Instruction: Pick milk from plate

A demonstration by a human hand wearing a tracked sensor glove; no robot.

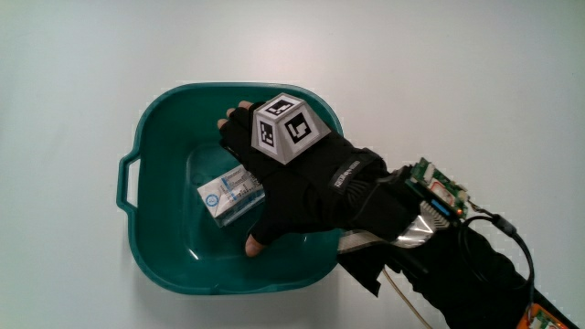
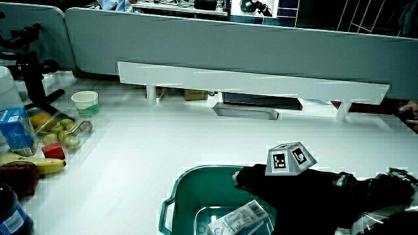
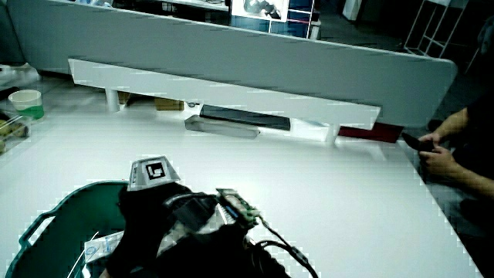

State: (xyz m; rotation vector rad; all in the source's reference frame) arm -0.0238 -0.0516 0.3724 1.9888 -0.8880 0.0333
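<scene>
A small white and blue milk carton (image 1: 228, 194) lies on its side inside a teal plastic basin (image 1: 155, 119), which stands in for the plate. The gloved hand (image 1: 274, 183) reaches into the basin, fingers curled around the carton, thumb nearer the person and fingertips at the carton's other end. A patterned cube (image 1: 290, 128) sits on the back of the hand. In both side views the carton (image 2: 240, 218) (image 3: 99, 248) shows low in the basin (image 2: 189, 179) (image 3: 54, 212) under the hand (image 2: 287, 186) (image 3: 150, 220).
In a side view, fruit (image 2: 26, 166), a blue carton (image 2: 16, 130) and a paper cup (image 2: 85, 101) crowd the table's edge. A low white shelf (image 2: 255, 81) runs along the grey partition (image 2: 228, 46). Cables and a circuit board (image 1: 439, 196) trail from the forearm.
</scene>
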